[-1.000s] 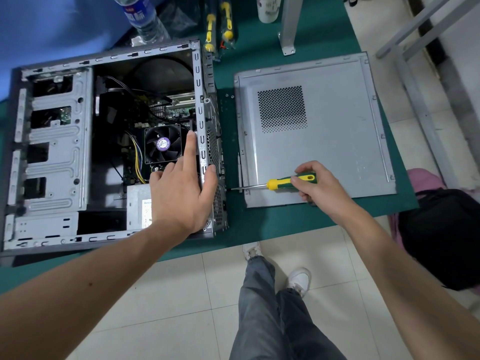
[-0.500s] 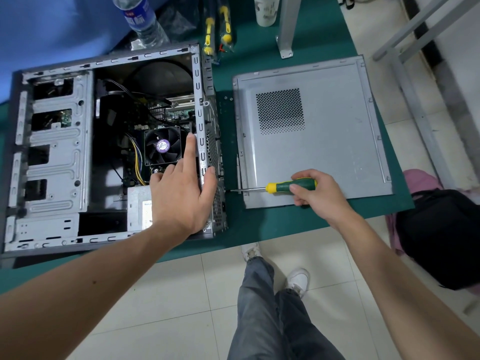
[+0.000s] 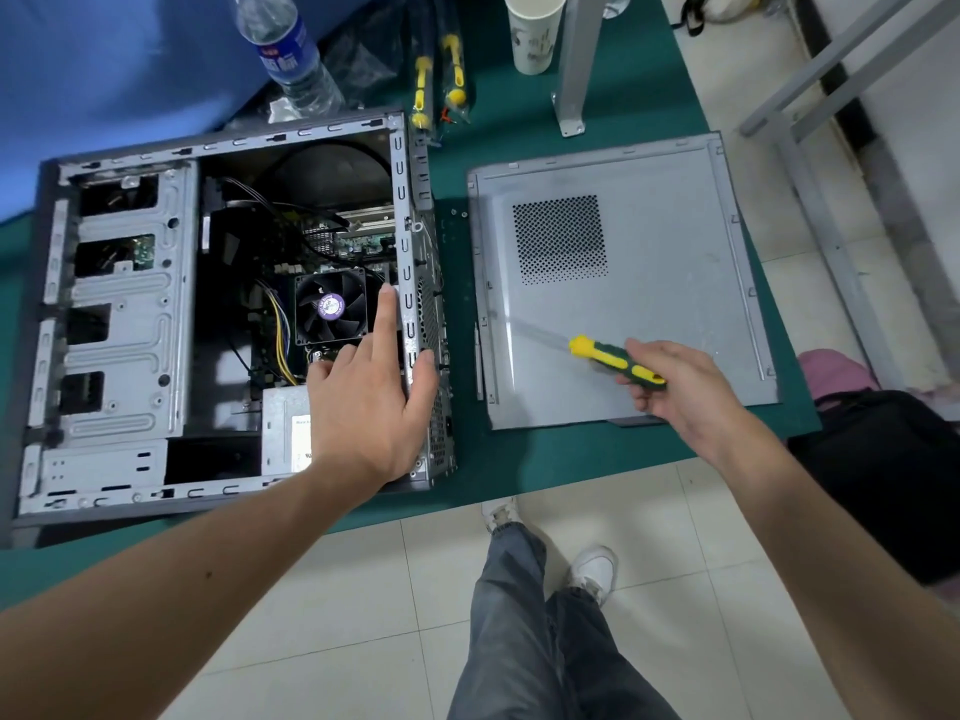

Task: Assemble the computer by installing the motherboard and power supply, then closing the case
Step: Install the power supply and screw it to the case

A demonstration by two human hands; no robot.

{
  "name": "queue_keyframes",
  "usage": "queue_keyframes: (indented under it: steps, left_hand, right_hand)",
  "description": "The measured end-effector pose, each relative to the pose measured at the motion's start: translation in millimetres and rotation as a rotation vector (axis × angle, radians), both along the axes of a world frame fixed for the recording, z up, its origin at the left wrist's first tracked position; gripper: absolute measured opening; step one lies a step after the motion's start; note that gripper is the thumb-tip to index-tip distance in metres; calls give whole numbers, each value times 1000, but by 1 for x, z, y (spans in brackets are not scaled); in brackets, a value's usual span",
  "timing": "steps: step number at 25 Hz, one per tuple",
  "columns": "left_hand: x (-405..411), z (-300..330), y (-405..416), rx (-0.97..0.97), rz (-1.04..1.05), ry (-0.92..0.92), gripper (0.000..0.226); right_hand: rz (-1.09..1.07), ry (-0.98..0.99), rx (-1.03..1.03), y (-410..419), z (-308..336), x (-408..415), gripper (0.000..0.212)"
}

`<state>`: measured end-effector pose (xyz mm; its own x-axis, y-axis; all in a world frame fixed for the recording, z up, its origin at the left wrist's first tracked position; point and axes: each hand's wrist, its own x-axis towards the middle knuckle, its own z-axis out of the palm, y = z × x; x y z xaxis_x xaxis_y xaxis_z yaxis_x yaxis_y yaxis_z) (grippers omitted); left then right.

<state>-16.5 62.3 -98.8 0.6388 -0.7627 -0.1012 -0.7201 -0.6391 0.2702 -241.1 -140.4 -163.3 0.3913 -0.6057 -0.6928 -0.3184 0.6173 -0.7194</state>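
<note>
Grey side panel (image 3: 623, 293) lies unfitted right of the case (image 3: 119, 324), motherboard (image 3: 358, 241) and power supply (image 3: 285, 433) apparently seated, while a screwdriver (image 3: 618, 361) is gripped by the right hand (image 3: 675, 387) and the rear frame is pressed by the flat left hand (image 3: 369, 407).

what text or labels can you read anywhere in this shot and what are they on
Nothing can be quoted with confidence.
Water bottle: blue label with white characters, too blurred to read.
Fan: purple hub sticker, print too small.
Power supply: white label, partly under the left hand, print blurred.
Paper cup: faint markings, unreadable.
Screwdriver: no text visible.
</note>
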Motion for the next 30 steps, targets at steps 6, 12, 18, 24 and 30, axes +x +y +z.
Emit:
queue_keyframes:
  steps: [6,12,18,24,30]
  left_hand:
    - [-3,5,-2,9,11,17,68]
    - [-6,9,-4,-3,17,26,70]
    - [-5,9,-3,27,14,32,69]
    - [-3,9,-2,48,25,54,71]
    - [0,8,-2,67,19,60,71]
  right_hand:
    - [351,-94,124,0,17,71,29]
    - [540,468,-631,-10,-12,157,19]
    - [538,459,-735,-13,-35,177,7]
    - [550,510,-797,-7,-42,186,13]
    - [426,421,-687,10,-27,167,29]
